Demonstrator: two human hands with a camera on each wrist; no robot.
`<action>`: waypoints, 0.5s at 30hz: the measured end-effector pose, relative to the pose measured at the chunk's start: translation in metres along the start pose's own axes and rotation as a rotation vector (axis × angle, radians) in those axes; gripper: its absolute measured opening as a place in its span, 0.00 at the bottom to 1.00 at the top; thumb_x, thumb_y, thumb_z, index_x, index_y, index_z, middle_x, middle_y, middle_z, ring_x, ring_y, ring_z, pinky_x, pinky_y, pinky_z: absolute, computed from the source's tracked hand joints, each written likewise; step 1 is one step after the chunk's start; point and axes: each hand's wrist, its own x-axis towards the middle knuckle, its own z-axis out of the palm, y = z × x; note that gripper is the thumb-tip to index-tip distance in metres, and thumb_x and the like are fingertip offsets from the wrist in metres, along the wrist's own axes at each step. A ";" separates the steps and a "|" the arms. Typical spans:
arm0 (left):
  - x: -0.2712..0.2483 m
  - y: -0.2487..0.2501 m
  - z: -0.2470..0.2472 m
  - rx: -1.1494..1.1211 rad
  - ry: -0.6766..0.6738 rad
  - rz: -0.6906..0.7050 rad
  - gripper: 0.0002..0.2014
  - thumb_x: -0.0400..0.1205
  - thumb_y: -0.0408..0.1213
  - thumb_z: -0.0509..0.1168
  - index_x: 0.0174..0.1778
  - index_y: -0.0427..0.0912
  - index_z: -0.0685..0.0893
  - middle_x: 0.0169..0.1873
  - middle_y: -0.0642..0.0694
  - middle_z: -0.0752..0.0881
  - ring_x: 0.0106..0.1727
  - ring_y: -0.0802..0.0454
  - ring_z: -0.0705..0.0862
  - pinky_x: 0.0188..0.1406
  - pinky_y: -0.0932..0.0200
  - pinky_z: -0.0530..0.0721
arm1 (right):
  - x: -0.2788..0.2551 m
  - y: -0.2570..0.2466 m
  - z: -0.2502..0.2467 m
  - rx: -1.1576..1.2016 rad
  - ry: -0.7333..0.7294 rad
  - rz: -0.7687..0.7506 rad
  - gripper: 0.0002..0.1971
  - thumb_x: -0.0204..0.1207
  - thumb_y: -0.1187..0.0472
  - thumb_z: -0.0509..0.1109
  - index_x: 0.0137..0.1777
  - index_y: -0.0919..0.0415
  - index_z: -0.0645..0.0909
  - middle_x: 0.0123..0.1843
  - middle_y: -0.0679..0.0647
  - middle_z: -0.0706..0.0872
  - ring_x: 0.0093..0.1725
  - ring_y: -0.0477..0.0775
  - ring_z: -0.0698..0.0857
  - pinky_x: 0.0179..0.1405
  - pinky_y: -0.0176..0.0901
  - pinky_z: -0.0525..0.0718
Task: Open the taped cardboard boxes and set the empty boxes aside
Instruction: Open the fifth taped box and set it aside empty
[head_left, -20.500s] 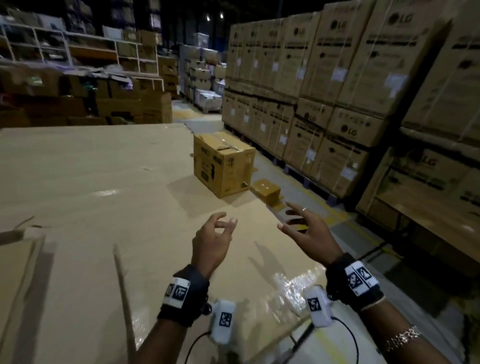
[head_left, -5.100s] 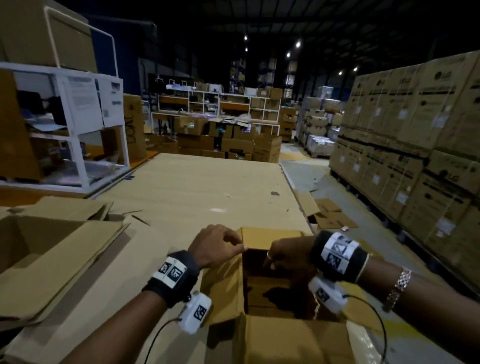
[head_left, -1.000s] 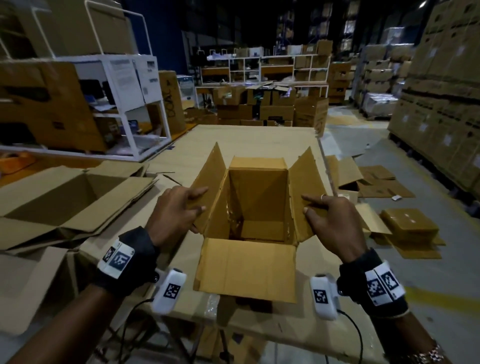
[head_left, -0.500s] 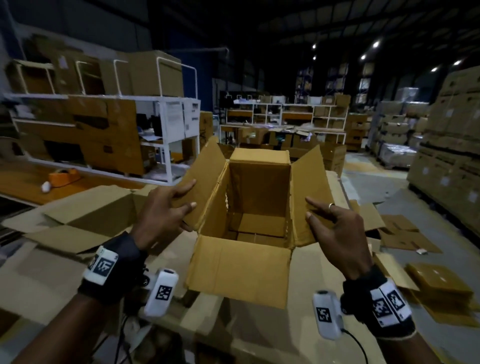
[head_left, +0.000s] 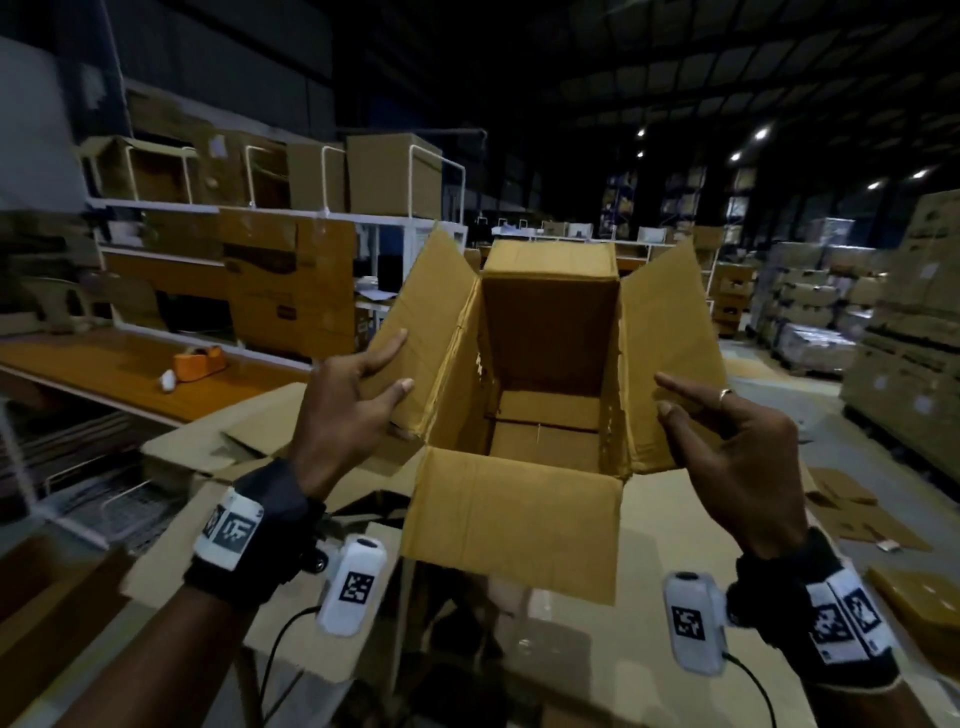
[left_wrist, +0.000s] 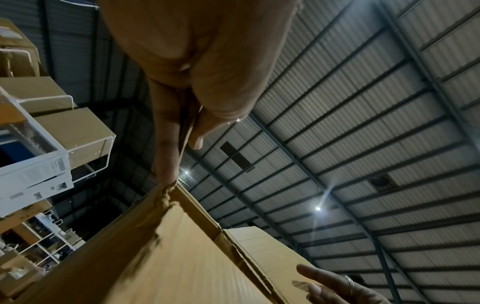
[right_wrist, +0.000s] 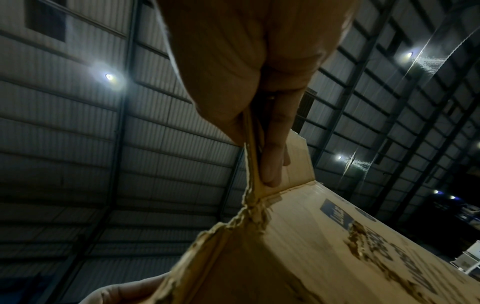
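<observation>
An open, empty cardboard box (head_left: 550, 338) is held up in front of me, tilted so I look into it, all four flaps spread. My left hand (head_left: 387, 364) pinches the left flap (head_left: 431, 312) between thumb and fingers. My right hand (head_left: 670, 397), a ring on one finger, pinches the right flap (head_left: 670, 322) the same way. In the left wrist view the left hand (left_wrist: 179, 123) clamps the flap edge above the box wall (left_wrist: 168, 257). In the right wrist view the right hand (right_wrist: 262, 131) grips the torn flap edge of the box (right_wrist: 311, 246).
Opened, flattened boxes (head_left: 234, 447) lie on the cardboard-covered table at the left. An orange tape dispenser (head_left: 200, 361) sits on a bench below white shelving (head_left: 291, 208) full of cartons. Tall carton stacks (head_left: 909, 338) line the right. Flat cardboard pieces (head_left: 857, 514) lie on the floor.
The box has risen from the table and now sits higher in front of me. Both hands have kept their hold on the side flaps.
</observation>
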 end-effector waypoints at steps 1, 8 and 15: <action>0.001 -0.007 -0.011 -0.008 0.014 0.005 0.30 0.83 0.35 0.72 0.82 0.51 0.73 0.77 0.47 0.78 0.68 0.58 0.77 0.53 0.68 0.84 | 0.002 -0.006 0.010 0.006 0.005 -0.009 0.17 0.80 0.63 0.75 0.68 0.57 0.87 0.57 0.52 0.92 0.48 0.44 0.91 0.46 0.41 0.91; 0.019 -0.071 -0.068 -0.093 0.059 -0.033 0.30 0.83 0.34 0.71 0.81 0.56 0.74 0.79 0.46 0.75 0.75 0.47 0.78 0.55 0.47 0.92 | 0.022 -0.039 0.085 0.092 0.009 -0.048 0.15 0.80 0.65 0.75 0.66 0.62 0.88 0.54 0.50 0.91 0.50 0.36 0.90 0.47 0.37 0.90; 0.058 -0.144 -0.087 -0.099 0.074 -0.017 0.29 0.83 0.30 0.70 0.80 0.55 0.74 0.79 0.43 0.75 0.70 0.50 0.79 0.39 0.77 0.85 | 0.042 -0.032 0.175 0.130 0.025 -0.073 0.14 0.80 0.67 0.75 0.65 0.64 0.88 0.54 0.54 0.93 0.48 0.39 0.91 0.45 0.29 0.87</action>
